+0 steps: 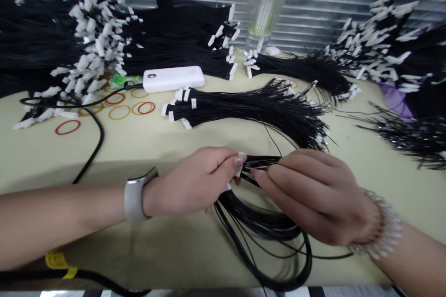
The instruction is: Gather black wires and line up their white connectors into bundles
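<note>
My left hand (205, 177) is closed round the white-connector end of a bundle of thin black cables (263, 222), its thumb pressed on a white connector (240, 163). From there the cables hang and loop down toward the table's front edge. My right hand (313, 190) is closed on the upper strands of the same bundle, just right of the left thumb, with its fingertips pinched together. Its palm is turned away, so how many strands it holds cannot be seen. Behind both hands lies another black cable bundle (240, 106) with white connectors at its left end.
A white power bank (174, 79) with a black cord lies behind, near red and yellow rubber bands (119, 112). Large cable heaps with white connectors (99, 41) fill the back left; more connectors (379, 37) stand at right. A clear bottle (266, 9) stands by the blinds.
</note>
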A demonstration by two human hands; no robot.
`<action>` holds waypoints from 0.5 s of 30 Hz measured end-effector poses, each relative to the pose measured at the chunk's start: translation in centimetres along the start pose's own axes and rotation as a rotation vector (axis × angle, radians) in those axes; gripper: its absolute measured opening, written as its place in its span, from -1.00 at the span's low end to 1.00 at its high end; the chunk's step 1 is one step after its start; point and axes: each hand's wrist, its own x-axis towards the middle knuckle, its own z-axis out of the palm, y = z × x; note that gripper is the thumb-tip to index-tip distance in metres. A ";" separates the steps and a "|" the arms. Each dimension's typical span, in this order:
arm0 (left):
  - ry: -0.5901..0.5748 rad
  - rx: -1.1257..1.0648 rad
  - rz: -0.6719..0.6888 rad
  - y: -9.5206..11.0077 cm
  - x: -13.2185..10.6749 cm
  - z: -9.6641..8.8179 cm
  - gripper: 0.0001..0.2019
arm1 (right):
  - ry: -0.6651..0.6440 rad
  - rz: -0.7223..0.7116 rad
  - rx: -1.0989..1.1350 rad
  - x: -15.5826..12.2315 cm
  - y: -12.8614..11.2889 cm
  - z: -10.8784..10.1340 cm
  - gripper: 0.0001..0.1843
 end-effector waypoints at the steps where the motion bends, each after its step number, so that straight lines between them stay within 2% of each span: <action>1: 0.001 0.003 0.006 0.0 0.0 0.0 -0.63 | 0.001 0.009 0.005 0.1 0.0 0.0 -0.92; 6: -0.035 0.020 0.032 0.2 0.2 0.2 -0.65 | 0.000 0.042 0.015 0.2 -0.1 0.5 -0.88; 9: -0.055 -0.002 0.011 0.2 0.2 0.2 -0.65 | 0.034 0.014 -0.002 0.0 0.1 0.8 -0.87; 15: -0.026 -0.071 -0.014 -0.1 0.0 -0.1 -0.64 | 0.004 0.012 0.004 -0.1 0.7 0.5 -0.92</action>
